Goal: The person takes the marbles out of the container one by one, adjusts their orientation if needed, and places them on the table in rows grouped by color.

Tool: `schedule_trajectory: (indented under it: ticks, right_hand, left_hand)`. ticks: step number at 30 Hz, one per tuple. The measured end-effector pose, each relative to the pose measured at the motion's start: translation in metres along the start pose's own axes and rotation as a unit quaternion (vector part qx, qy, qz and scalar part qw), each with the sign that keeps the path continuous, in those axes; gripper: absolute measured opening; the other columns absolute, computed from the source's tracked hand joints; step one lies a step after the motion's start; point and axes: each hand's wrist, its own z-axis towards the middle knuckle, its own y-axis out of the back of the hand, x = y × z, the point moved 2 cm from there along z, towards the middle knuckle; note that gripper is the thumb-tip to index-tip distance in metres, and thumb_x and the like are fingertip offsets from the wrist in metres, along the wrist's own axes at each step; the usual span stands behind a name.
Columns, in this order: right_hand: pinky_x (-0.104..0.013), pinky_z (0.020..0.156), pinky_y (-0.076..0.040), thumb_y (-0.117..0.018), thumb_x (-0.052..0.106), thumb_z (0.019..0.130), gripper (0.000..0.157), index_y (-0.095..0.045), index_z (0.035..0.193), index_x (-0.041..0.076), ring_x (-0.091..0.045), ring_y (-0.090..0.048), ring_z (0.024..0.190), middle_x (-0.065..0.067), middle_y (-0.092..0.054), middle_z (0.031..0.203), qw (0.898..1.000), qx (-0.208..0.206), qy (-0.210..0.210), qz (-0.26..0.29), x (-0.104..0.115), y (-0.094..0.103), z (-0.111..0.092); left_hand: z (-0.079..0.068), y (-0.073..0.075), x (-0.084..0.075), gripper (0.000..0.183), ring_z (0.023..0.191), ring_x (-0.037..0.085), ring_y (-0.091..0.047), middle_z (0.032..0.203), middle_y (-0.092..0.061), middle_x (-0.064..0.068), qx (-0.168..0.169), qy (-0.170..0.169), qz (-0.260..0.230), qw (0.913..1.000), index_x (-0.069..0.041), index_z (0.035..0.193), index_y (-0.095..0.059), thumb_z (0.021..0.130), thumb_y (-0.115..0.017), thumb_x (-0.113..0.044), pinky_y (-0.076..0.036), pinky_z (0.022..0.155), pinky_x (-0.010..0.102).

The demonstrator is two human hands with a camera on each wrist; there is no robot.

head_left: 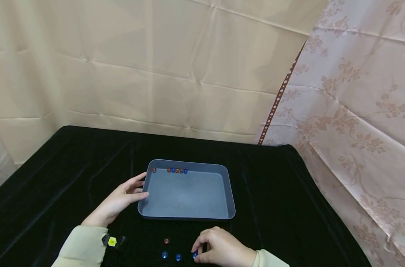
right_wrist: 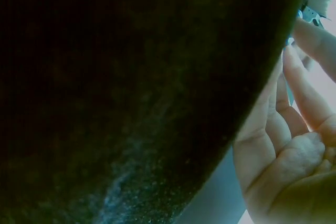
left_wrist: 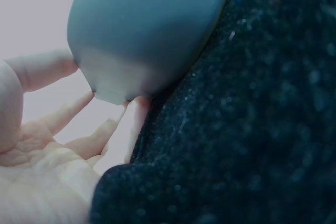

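Observation:
A blue-grey rectangular tray (head_left: 189, 193) lies on the black cloth. Its left side is gripped by my left hand (head_left: 123, 198), thumb over the near part of the rim and fingers along the outer wall; the left wrist view shows the fingertips against the tray wall (left_wrist: 142, 35). In front of the tray, my right hand (head_left: 220, 247) pinches a blue glass marble (head_left: 195, 255) between thumb and fingertips, low over the cloth. Left of that hand lie two blue marbles (head_left: 178, 257) and a reddish marble (head_left: 167, 241). Several red-brown and blue marbles (head_left: 177, 171) line the tray's far wall.
Black velvet-like cloth (head_left: 275, 207) covers the table. Beige curtain (head_left: 122, 74) hangs behind it, with a pink floral curtain (head_left: 362, 111) on the right. A dark band with a yellow-faced device (head_left: 112, 241) is on the left wrist.

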Motion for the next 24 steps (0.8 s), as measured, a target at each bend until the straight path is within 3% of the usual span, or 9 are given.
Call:
schedule_trajectory:
  ticks: [11, 24]
  right_hand:
    - [-0.021, 0.057, -0.053, -0.069, 0.041, 0.090, 0.020, -0.069, 0.109, 0.035, 0.002, -0.063, 0.070, 0.020, -0.066, 0.089, 0.999, 0.018, -0.002, 0.041, -0.0088, -0.0024, 0.0008]
    - [-0.021, 0.057, -0.054, -0.069, 0.039, 0.090, 0.022, -0.069, 0.111, 0.034, 0.000, -0.065, 0.068, 0.019, -0.068, 0.088, 0.998, 0.017, -0.002, 0.066, -0.0031, 0.0003, -0.0016]
  left_hand:
    - [0.0006, 0.0003, 0.0004, 0.074, 0.133, 0.042, -0.047, 0.154, -0.030, 0.029, 0.001, -0.003, 0.000, 1.0000, -0.015, 0.159, -0.017, 0.098, -0.059, -0.024, -0.038, 0.109, 0.063]
    - [0.0000, 0.0005, 0.0000, 0.074, 0.133, 0.041, -0.047, 0.154, -0.031, 0.028, 0.000, -0.004, 0.002, 1.0000, -0.015, 0.159, -0.018, 0.099, -0.059, -0.026, -0.037, 0.110, 0.064]
